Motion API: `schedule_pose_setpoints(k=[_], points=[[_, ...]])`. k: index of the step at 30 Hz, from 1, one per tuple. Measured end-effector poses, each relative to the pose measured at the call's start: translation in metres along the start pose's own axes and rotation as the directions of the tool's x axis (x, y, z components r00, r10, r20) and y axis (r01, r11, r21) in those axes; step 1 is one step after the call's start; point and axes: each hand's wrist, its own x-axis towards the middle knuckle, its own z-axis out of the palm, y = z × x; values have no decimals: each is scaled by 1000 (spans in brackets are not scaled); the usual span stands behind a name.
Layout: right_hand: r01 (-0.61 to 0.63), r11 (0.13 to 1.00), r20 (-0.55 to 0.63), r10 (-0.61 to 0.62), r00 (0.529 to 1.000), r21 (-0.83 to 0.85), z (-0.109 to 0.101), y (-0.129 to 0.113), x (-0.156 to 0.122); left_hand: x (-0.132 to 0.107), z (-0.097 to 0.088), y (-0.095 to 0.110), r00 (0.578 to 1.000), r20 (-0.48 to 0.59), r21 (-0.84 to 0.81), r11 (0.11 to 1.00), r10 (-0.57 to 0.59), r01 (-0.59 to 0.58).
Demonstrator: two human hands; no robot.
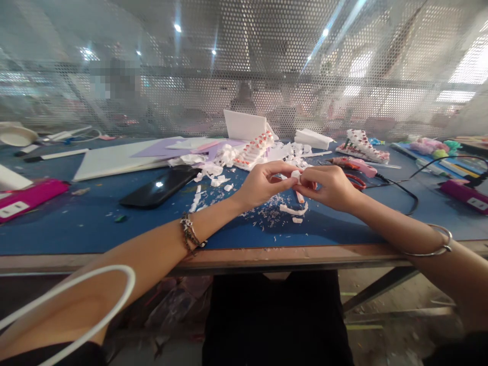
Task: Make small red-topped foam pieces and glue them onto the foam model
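Over the blue table, my left hand and my right hand meet fingertip to fingertip. Between them they pinch a small white piece, perhaps foam or paper; its exact kind is too small to tell. Just under the fingers lies a short orange-and-white stick. A curved white strip and fine white crumbs are on the table below. Behind my hands stands a white stepped model with red-orange dots, amid crumpled white scraps.
A black phone and large white sheets lie to the left. On the right are a pink glue gun with a black cord, red-handled scissors, and another dotted model. A magenta box sits far left. A perforated metal screen rises behind.
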Motion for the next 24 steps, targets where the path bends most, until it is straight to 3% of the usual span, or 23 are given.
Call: schedule_pose_setpoints(k=[24], points=[[-23, 1000, 78, 22, 997, 19, -3, -3, 0, -2, 2, 4, 999, -4, 59, 997, -47, 47]])
